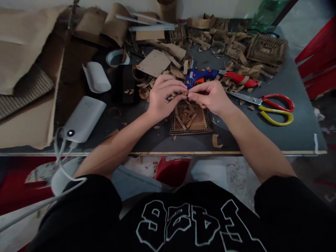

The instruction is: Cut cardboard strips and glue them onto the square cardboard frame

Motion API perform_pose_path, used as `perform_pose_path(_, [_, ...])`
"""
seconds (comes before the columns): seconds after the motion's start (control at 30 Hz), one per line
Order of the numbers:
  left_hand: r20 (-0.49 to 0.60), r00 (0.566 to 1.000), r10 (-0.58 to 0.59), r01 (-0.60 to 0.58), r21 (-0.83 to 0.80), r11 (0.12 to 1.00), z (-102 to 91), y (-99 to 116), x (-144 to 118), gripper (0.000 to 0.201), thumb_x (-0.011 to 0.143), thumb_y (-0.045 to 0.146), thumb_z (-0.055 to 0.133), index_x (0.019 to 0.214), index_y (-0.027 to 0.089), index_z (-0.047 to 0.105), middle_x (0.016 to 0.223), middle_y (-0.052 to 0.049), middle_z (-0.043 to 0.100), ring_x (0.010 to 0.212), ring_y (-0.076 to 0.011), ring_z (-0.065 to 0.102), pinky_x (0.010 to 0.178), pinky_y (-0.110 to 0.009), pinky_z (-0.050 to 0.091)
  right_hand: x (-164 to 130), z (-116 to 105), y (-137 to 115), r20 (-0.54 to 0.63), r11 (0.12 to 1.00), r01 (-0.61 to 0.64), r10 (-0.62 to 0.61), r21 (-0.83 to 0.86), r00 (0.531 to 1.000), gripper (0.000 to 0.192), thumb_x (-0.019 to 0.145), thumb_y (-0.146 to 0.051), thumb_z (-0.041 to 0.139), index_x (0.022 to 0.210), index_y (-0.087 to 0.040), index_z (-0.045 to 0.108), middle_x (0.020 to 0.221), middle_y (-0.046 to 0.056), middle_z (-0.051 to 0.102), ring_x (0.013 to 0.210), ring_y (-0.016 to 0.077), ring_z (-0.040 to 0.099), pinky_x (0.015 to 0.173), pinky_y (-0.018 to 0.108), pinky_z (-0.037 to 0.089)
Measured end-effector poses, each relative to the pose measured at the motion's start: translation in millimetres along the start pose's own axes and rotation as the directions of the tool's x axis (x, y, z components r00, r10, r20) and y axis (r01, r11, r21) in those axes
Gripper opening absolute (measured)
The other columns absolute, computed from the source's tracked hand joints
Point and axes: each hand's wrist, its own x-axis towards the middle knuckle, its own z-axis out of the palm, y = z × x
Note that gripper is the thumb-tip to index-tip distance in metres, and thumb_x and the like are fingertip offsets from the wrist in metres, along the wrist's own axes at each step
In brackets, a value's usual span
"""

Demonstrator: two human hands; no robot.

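Observation:
My left hand and my right hand meet with fingertips pinched together around a small cardboard strip, mostly hidden by the fingers. Just below them lies a square cardboard panel with a corrugated border. Loose narrow strips rest on its middle. Directly beyond my fingertips a blue hot glue gun with an orange trigger lies on its side, a small red light showing. Scissors with one red and one yellow handle lie to the right of my right hand.
Cardboard scraps and corrugated pieces crowd the back of the dark table. Clear glue sticks lie on them. At left are a white power bank with cable, a black phone and cardboard sheets. A red utility knife lies near the scissors.

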Motion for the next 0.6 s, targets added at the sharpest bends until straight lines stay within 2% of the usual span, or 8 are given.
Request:
perform_pose_path(0.13, [0.02, 1.0, -0.002, 0.002, -0.006, 1.0, 0.1, 0, 1, 0.026, 0.097, 0.051, 0.061, 0.099, 0.028, 0.074, 0.101, 0.0, 0.078, 0.107, -0.0209, 0.069, 0.101, -0.048, 0.057, 0, 2, -1, -0.002, 1.0, -0.01, 0.01, -0.017, 1.0, 0.049, 0.068, -0.061, 0.087, 0.073, -0.014, 0.073, 0.052, -0.003, 0.053, 0.041, 0.0047, 0.036, 0.038, 0.024, 0.026])
perform_pose_path(0.33, [0.041, 0.999, 0.022, -0.023, 0.009, 1.0, 5.2, -3, -2, 0.027, 0.098, 0.05, 0.061, 0.098, 0.026, 0.074, 0.101, -0.001, 0.079, 0.105, -0.0195, 0.069, 0.101, -0.046, 0.057, 0, 4, 4, -0.069, 0.977, 0.073, -0.089, -0.202, 0.994, 0.037, 0.069, -0.05, 0.087, 0.072, -0.016, 0.073, 0.063, 0.001, 0.064, 0.056, 0.0099, 0.05, 0.051, 0.027, 0.039])
perform_pose_path(0.5, [0.045, 0.999, 0.031, -0.032, 0.024, 0.999, 7.9, -7, -3, 0.028, 0.099, 0.049, 0.059, 0.097, 0.025, 0.076, 0.101, -0.001, 0.079, 0.104, -0.0186, 0.069, 0.099, -0.043, 0.058, 0, 5, 11, -0.057, 0.961, 0.061, -0.079, -0.269, 0.995, 0.031, 0.075, -0.048, 0.081, 0.074, -0.018, 0.073, 0.065, 0.001, 0.066, 0.057, 0.0122, 0.053, 0.053, 0.028, 0.04])
perform_pose_path(0.6, [0.051, 0.999, 0.004, -0.006, 0.038, 0.999, 6.0, -8, -1, 0.032, 0.098, 0.053, 0.059, 0.096, 0.026, 0.076, 0.099, -0.002, 0.079, 0.103, -0.0191, 0.069, 0.099, -0.043, 0.058, 0, 4, 8, -0.072, 0.959, 0.067, -0.09, -0.276, 0.993, 0.033, 0.075, -0.051, 0.082, 0.077, -0.019, 0.075, 0.071, 0.003, 0.07, 0.063, 0.0148, 0.058, 0.059, 0.031, 0.047])
